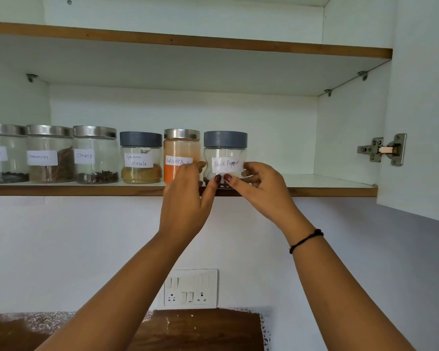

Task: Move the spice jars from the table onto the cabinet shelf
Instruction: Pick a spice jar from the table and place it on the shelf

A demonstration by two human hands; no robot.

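Cabinet shelf (327, 181) | left grip (185, 198), right grip (261, 191) clasp Black Pepper jar (225, 153) at edge | risk: left knuckles may knock Red Chilli jar (180, 150)

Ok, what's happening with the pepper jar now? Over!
Left hand and right hand both grip the pepper jar. Jar stands on the shelf, right end of the row. Chilli jar close beside it, crowding the left hand.

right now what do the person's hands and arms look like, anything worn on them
Both forearms are bare, no sleeves in view. The right hand has a thin black thread bracelet at its wrist. The left hand shows none. Both thumbnails are painted dark maroon.
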